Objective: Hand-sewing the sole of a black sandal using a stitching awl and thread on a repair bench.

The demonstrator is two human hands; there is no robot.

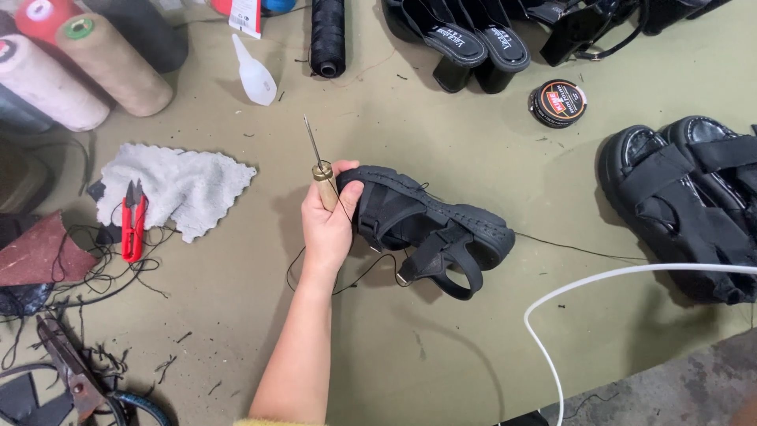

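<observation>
My left hand (330, 225) reaches up from the bottom of the view and grips the toe end of a black strappy sandal (430, 229), which lies on its side on the olive table. The same hand pinches a sewing awl (322, 177) with a wooden handle and brass collar. Its thin metal needle points up and away from me. A black thread (359, 276) trails from the sandal and loops under my wrist. My right hand is out of view.
Left of the hand lie a grey cloth (177, 185) and red thread snips (132, 219). Thread cones (110, 63), a white squeeze bottle (255, 75) and a black spool (327, 35) stand behind. More black sandals (686, 197), a polish tin (557, 103), a white cable (552, 300) and pliers (71, 371) surround them.
</observation>
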